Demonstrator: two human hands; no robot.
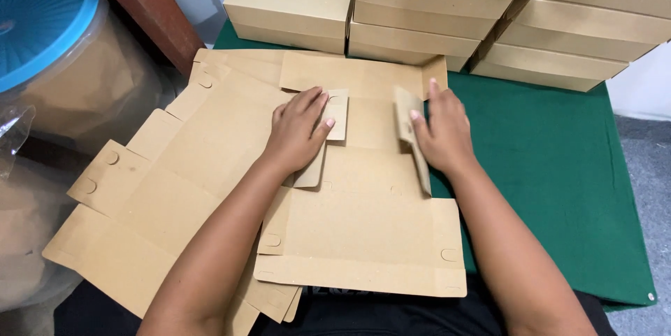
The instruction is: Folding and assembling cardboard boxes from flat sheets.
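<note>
On the green table (559, 168), a flat brown blank (363, 231) lies atop a stack of blanks (161, 189), with finished boxes (419, 21) piled at the far edge. Left hand (297, 130) lies open, palm pressing the left flap (335, 113) down. Right hand (440, 133) curls loosely around the right flap (412, 137), tipping it upright. Thin card like this looks light, stiff along creases, easily bent; best held near the fold lines.
</note>
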